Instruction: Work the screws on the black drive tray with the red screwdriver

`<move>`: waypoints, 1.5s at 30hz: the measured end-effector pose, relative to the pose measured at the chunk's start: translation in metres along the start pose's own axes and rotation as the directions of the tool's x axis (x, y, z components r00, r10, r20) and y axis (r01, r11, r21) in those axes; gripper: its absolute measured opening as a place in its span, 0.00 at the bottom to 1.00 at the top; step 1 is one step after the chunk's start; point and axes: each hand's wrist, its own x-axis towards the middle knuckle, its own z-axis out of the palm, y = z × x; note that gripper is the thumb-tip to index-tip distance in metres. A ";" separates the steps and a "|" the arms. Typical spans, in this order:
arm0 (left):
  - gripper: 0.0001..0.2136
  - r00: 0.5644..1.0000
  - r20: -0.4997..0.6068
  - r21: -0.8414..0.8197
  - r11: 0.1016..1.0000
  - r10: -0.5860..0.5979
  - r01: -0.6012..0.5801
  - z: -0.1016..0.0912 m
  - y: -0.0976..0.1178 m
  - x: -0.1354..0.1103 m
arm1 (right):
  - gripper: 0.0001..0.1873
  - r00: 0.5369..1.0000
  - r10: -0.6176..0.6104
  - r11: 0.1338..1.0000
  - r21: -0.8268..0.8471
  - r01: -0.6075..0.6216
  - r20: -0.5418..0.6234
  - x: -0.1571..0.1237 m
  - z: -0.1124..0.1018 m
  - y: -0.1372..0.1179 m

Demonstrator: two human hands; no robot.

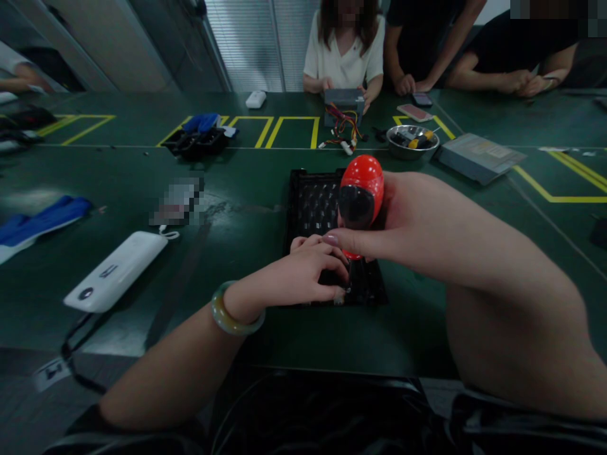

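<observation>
Closest to the camera, the left hand (303,275), with a pale green bangle (232,316) on the wrist, lies on the near end of a black grille panel (313,202). That panel lies flat on the dark green counter (246,189), about dead centre. The fingers are curled down with the tips bunched together right where the tool comes down. I honestly can't tell whether they're pinching something tiny or just pressing on the panel. The right hand (403,227) comes in from the right and is wrapped tight around a screwdriver (363,189) with a fat red and black handle. It's held upright over the near part of the panel, with the shaft mostly hidden behind the left fingers. Off to the near left there's a white power bank (116,272) with a black cable (76,354) trailing toward the counter edge, and further left some blue fabric (42,221). Farther back on the right sit a metal bowl (411,140) holding a few tools and a flat grey box (478,157) just beside it. In the middle there's a bundle of coloured wires (342,126) coming out of a grey metal case (344,100). Far left of that is a black tray (196,140) with something blue on top. Yellow outlines (291,120) are marked on the counter there. At the far edge a person in a white top (344,54) has both hands on the grey case, and other people's arms rest on the counter to the right.
</observation>
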 end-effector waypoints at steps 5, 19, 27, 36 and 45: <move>0.09 1.000 0.011 -0.025 1.000 0.000 0.000 0.001 0.000 0.001 | 0.15 0.999 0.037 0.999 0.005 -0.037 0.001 0.001 -0.001 -0.002; 0.06 0.996 -0.088 -0.009 1.000 0.029 -0.030 0.007 -0.003 -0.001 | 0.12 0.979 0.084 0.979 0.170 -0.116 0.186 -0.005 -0.014 -0.011; 0.07 0.994 -0.106 -0.032 0.999 0.032 -0.036 0.011 -0.005 -0.001 | 0.16 0.977 0.129 0.980 0.126 -0.151 0.170 -0.006 -0.016 -0.006; 0.09 0.990 -0.135 -0.002 0.999 0.044 -0.044 0.010 -0.003 -0.004 | 0.19 0.962 0.166 0.973 0.120 -0.195 0.216 -0.004 -0.010 -0.009; 0.07 0.990 -0.134 0.014 0.999 0.044 -0.042 0.009 -0.002 -0.002 | 0.21 0.957 0.172 0.968 0.141 -0.208 0.233 -0.002 -0.010 -0.010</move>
